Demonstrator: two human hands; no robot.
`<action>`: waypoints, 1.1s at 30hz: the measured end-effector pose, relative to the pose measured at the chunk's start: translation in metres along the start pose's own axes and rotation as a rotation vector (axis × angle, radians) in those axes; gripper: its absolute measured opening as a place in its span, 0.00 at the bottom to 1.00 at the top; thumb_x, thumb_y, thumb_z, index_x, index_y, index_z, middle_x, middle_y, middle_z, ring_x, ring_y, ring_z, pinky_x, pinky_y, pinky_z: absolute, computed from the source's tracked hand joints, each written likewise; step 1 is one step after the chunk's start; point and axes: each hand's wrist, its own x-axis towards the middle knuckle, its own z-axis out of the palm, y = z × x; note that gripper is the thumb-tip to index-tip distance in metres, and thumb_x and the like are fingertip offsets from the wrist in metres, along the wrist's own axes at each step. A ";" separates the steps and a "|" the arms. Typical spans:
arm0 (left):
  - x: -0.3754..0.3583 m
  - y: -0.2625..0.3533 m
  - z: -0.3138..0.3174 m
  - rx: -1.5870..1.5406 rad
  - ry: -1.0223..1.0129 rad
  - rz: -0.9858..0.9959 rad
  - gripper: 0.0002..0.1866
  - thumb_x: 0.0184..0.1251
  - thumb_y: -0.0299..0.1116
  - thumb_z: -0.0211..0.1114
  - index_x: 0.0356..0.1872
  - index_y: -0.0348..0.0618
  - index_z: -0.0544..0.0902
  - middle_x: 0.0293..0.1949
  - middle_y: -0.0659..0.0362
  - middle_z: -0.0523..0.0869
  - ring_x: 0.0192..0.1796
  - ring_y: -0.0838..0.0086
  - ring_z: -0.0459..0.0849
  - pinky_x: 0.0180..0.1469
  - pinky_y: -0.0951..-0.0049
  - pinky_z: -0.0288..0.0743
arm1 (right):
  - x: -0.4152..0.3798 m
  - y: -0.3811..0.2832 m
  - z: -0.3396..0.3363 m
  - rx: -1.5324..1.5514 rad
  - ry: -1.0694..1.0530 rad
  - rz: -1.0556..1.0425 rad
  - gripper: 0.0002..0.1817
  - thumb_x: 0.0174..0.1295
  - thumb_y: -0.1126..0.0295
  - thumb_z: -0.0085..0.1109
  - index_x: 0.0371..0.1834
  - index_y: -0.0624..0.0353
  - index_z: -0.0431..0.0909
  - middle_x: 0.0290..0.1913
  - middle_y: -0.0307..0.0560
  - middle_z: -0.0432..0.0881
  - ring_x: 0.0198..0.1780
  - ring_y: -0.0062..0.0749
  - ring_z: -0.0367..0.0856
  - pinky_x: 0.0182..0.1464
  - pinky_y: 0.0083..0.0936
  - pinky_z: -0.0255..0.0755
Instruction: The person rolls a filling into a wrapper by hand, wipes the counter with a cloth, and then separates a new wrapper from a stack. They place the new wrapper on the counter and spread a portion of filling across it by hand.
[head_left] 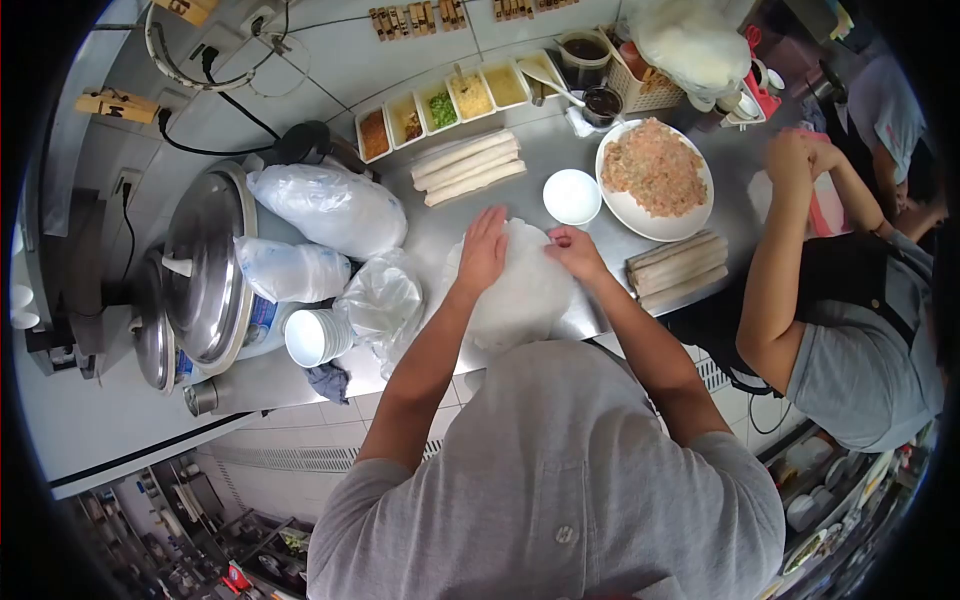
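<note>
A thin, round white sheet (520, 285) lies on the steel counter in front of me. My left hand (484, 248) rests flat on its upper left part, fingers stretched out. At the sheet's upper right edge, my right hand (575, 250) has its fingertips pressed together; whether they pinch the edge is too small to tell. Just beyond stands a small white bowl (572, 197). A white plate (650, 226) of pinkish minced filling (655, 165) is to the right of the bowl. Pale rolls (468, 167) lie behind my left hand, and more rolls (677, 268) lie right of my right forearm.
Small trays of toppings (440, 110) line the wall. Plastic bags (330, 210), stacked white cups (318, 337) and a large lidded pot (207, 265) stand at the left. A co-worker's arms (785, 240) are close on the right, beside a basket (640, 92).
</note>
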 end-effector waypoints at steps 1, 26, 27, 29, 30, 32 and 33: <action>0.009 -0.009 0.001 0.003 0.003 -0.002 0.29 0.71 0.34 0.60 0.71 0.38 0.68 0.70 0.44 0.72 0.72 0.47 0.67 0.73 0.52 0.61 | -0.001 -0.007 0.001 0.000 -0.004 -0.002 0.14 0.56 0.68 0.69 0.41 0.66 0.84 0.37 0.46 0.89 0.41 0.29 0.86 0.48 0.26 0.78; 0.029 -0.048 -0.033 -0.224 -0.314 -0.289 0.10 0.63 0.33 0.72 0.40 0.38 0.86 0.36 0.51 0.89 0.39 0.66 0.88 0.45 0.66 0.80 | -0.006 0.015 0.001 -0.237 -0.005 -0.099 0.12 0.61 0.63 0.66 0.42 0.58 0.86 0.35 0.48 0.89 0.36 0.32 0.86 0.43 0.29 0.78; 0.024 -0.047 -0.030 -0.258 -0.218 -0.259 0.09 0.63 0.32 0.72 0.39 0.38 0.86 0.34 0.52 0.89 0.36 0.66 0.86 0.43 0.68 0.80 | -0.006 0.015 0.002 -0.258 -0.009 -0.110 0.12 0.61 0.62 0.66 0.42 0.58 0.87 0.35 0.48 0.89 0.37 0.33 0.86 0.43 0.30 0.78; 0.017 -0.042 -0.025 -0.225 -0.159 -0.268 0.07 0.63 0.30 0.70 0.38 0.38 0.86 0.34 0.50 0.88 0.37 0.62 0.87 0.43 0.65 0.80 | -0.007 0.016 0.003 -0.260 -0.016 -0.127 0.13 0.62 0.61 0.65 0.42 0.58 0.86 0.35 0.48 0.88 0.37 0.32 0.86 0.44 0.30 0.78; 0.015 -0.039 -0.022 -0.192 -0.111 -0.270 0.05 0.62 0.28 0.68 0.38 0.39 0.86 0.34 0.48 0.88 0.38 0.57 0.88 0.44 0.63 0.80 | -0.007 0.015 0.003 -0.258 -0.013 -0.141 0.13 0.62 0.61 0.65 0.42 0.58 0.86 0.35 0.48 0.88 0.37 0.32 0.85 0.44 0.30 0.77; 0.003 -0.053 -0.003 -0.120 0.007 -0.253 0.05 0.62 0.27 0.66 0.37 0.40 0.86 0.35 0.46 0.87 0.38 0.52 0.86 0.43 0.59 0.79 | -0.012 0.010 -0.001 -0.249 -0.040 -0.200 0.12 0.64 0.67 0.67 0.46 0.64 0.84 0.36 0.40 0.87 0.36 0.20 0.81 0.41 0.22 0.76; -0.005 -0.055 0.005 -0.173 0.082 -0.321 0.04 0.62 0.27 0.64 0.36 0.40 0.85 0.35 0.45 0.87 0.38 0.50 0.86 0.43 0.56 0.79 | 0.001 0.039 -0.002 -0.208 -0.077 -0.246 0.13 0.62 0.67 0.69 0.46 0.63 0.83 0.36 0.39 0.86 0.36 0.20 0.81 0.40 0.21 0.75</action>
